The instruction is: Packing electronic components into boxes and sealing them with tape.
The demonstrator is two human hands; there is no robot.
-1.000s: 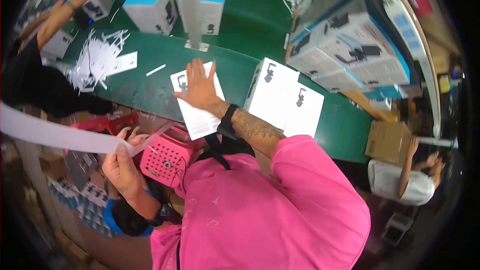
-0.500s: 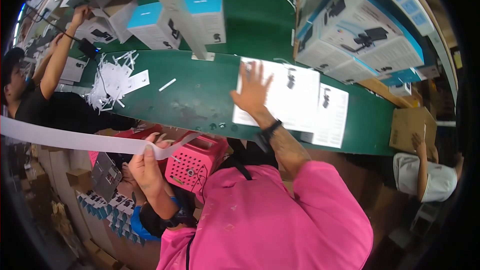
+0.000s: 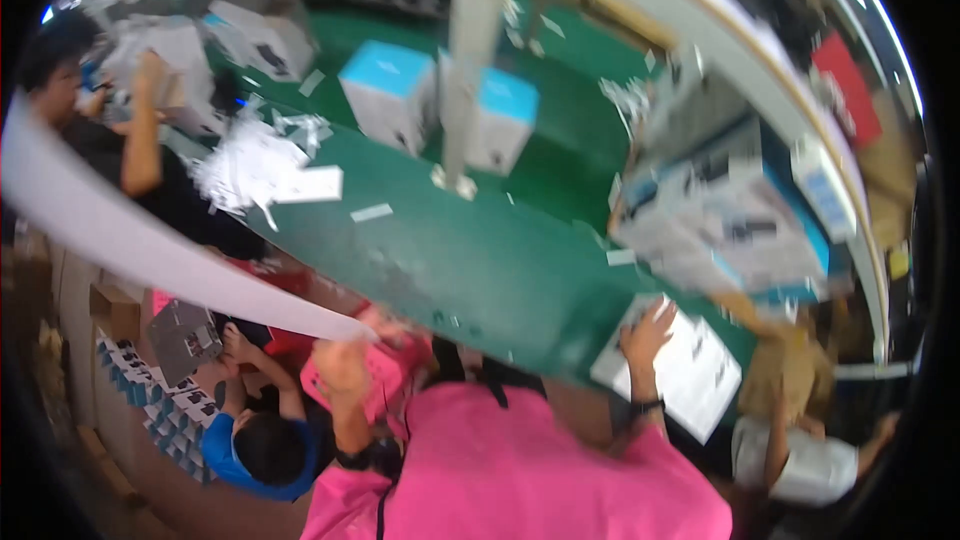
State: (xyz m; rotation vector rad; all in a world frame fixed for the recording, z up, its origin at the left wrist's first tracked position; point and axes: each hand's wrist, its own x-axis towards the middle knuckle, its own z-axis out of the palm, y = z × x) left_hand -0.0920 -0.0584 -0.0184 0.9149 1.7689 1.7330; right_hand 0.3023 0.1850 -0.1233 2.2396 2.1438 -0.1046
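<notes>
A long white strip (image 3: 170,250) sweeps in from the left edge, and my left hand (image 3: 342,370) is closed on its end, blurred by motion. Beneath that hand sits a pink perforated plastic basket (image 3: 400,365). To the right, my right hand (image 3: 648,333) lies on a flat white printed sheet or carton panel (image 3: 690,370), fingers extended near its far left part. The panel rests at the right end of the green table (image 3: 420,270); whether several are layered there is too blurred to tell.
White scrap strips are heaped (image 3: 255,165) at the table's left. White-and-blue boxes (image 3: 390,95) stand behind a pale post (image 3: 470,70); larger ones (image 3: 740,225) are stacked at right. Co-workers are at left (image 3: 150,130), lower left (image 3: 265,445) and right (image 3: 800,460).
The view has turned, and the scene is blurrier. My right hand and the white printed panels have shifted right along the table. My left hand still holds the strip.
</notes>
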